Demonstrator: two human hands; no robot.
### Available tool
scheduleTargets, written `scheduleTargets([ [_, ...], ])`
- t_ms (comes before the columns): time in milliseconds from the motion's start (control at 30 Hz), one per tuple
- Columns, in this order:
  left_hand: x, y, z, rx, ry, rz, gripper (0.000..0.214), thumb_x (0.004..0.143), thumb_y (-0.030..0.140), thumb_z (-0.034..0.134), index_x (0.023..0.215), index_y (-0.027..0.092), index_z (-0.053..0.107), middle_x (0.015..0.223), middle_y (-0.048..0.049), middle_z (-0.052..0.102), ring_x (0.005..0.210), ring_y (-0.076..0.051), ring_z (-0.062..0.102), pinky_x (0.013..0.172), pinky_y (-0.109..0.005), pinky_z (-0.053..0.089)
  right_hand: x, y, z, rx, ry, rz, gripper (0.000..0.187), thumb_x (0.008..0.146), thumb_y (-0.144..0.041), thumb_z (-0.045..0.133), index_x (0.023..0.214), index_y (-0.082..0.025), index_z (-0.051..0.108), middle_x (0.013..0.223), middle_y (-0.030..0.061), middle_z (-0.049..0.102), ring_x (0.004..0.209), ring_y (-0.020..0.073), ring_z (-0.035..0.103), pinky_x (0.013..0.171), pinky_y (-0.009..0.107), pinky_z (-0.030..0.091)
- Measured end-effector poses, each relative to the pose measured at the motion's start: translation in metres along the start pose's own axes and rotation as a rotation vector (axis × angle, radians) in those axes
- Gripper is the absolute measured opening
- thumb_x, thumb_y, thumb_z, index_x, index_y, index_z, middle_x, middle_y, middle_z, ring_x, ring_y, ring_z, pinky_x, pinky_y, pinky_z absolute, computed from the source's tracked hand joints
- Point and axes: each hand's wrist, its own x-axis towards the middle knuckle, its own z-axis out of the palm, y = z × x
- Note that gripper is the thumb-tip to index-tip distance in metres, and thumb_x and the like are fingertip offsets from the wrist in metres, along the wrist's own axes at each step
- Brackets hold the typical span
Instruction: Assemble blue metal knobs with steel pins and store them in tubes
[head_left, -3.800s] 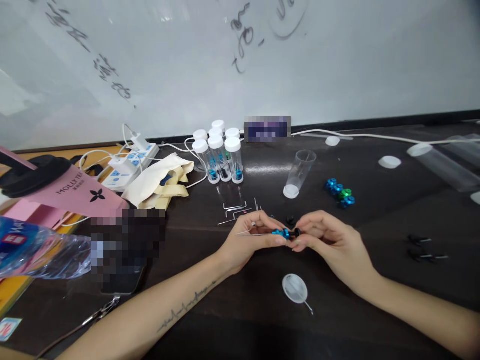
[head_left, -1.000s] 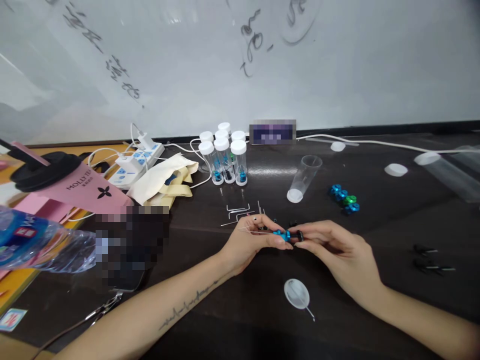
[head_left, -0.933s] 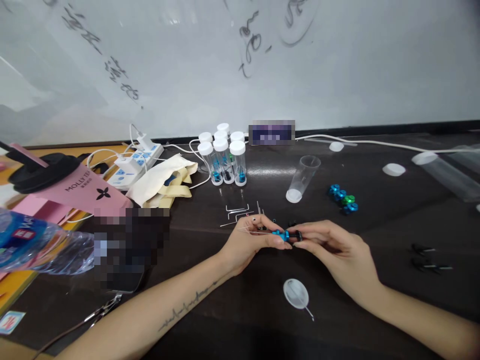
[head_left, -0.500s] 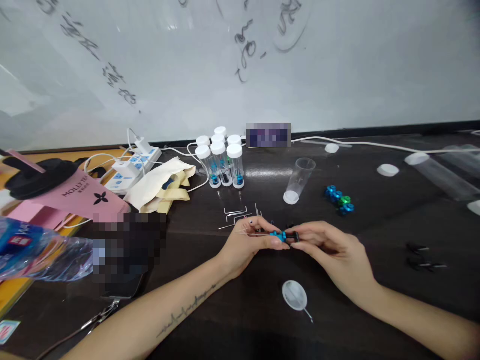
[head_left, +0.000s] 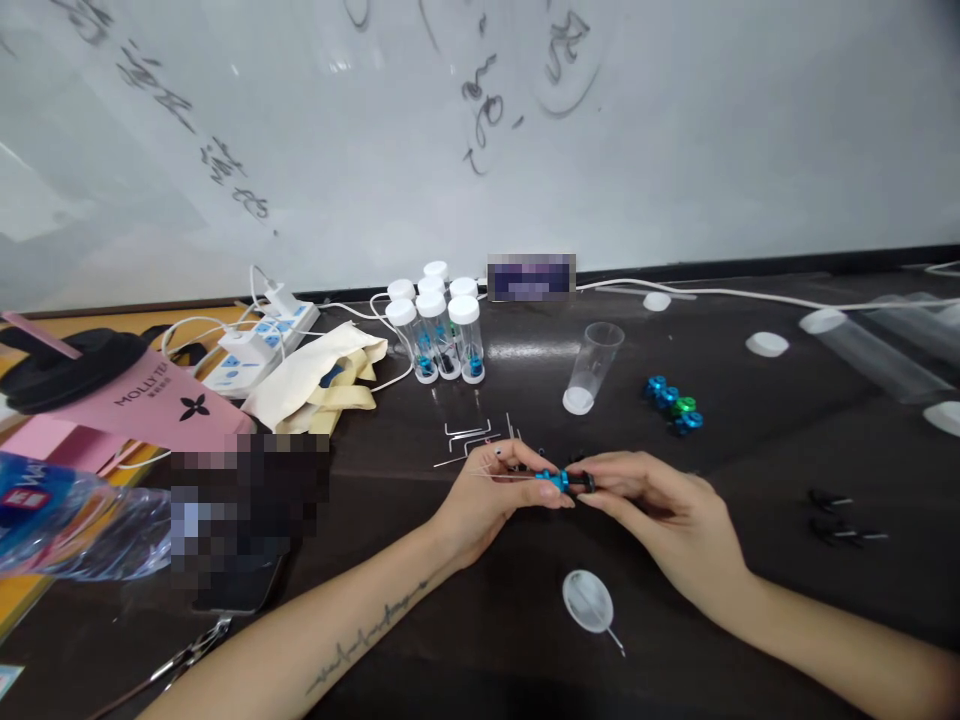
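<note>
My left hand pinches a small shiny blue part between thumb and fingers. A thin metal wire sticks out of it, back across the left palm. My right hand has thumb and fingertips closed on a black part, which sits in line against the blue one; whether they are joined I cannot tell. Just behind the left fingers lie several bent metal rods. Below the hands rests a round whitish disc with a thin stem. Blue and green small parts lie beyond the right hand.
Several white-capped clear tubes stand at the back. An uncapped tube and loose white caps are farther right, with black pieces nearer. A pink cup, power strip, cloth bag and plastic bottle crowd the left.
Both hands keep nearly the same pose and hold on the blue and black parts. The whole view has shifted slightly; the surrounding objects look unmoved.
</note>
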Motion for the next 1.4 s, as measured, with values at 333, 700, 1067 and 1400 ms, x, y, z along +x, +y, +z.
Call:
scheduleTargets([
  [333, 0.001, 0.001, -0.001, -0.008, -0.027, 0.014, 0.018, 0.063, 0.008, 0.081, 0.076, 0.011, 0.069, 0.073, -0.0036, 0.075, 0.064, -0.013, 0.071, 0.067, -0.022, 0.055, 0.002, 0.0, 0.001, -0.067, 0.006, -0.116, 0.015, 0.084, -0.015, 0.068, 0.095, -0.025, 0.071, 0.103, 0.003, 0.07, 0.092, 0.017, 0.069, 0.074, 0.026, 0.06],
  [700, 0.0, 0.0, -0.001, 0.064, -0.041, 0.058, 0.019, 0.062, 0.009, 0.082, 0.076, 0.013, 0.07, 0.075, -0.0014, 0.074, 0.066, -0.013, 0.071, 0.069, -0.025, 0.055, 0.002, -0.004, -0.001, -0.019, -0.012, -0.009, 0.012, 0.082, -0.021, 0.072, 0.094, -0.023, 0.071, 0.091, 0.0017, 0.072, 0.075, 0.0148, 0.072, 0.068, 0.023, 0.06],
  [1067, -0.001, -0.001, -0.002, 0.117, -0.036, 0.086, 0.021, 0.06, 0.011, 0.084, 0.076, 0.013, 0.071, 0.077, -0.0013, 0.073, 0.069, -0.013, 0.07, 0.072, -0.027, 0.055, 0.004, -0.009, 0.0, 0.05, -0.027, 0.125, 0.01, 0.082, -0.022, 0.07, 0.092, -0.023, 0.068, 0.074, -0.001, 0.077, 0.068, 0.016, 0.075, 0.065, 0.022, 0.061],
  [1400, 0.0, 0.0, -0.001, 0.149, -0.012, 0.068, 0.023, 0.057, 0.012, 0.086, 0.075, 0.014, 0.071, 0.081, -0.0021, 0.074, 0.071, -0.014, 0.069, 0.074, -0.028, 0.054, 0.004, -0.007, 0.0, 0.112, -0.038, 0.192, 0.01, 0.082, -0.025, 0.07, 0.091, -0.022, 0.066, 0.069, 0.0006, 0.077, 0.062, 0.0183, 0.074, 0.061, 0.027, 0.062],
])
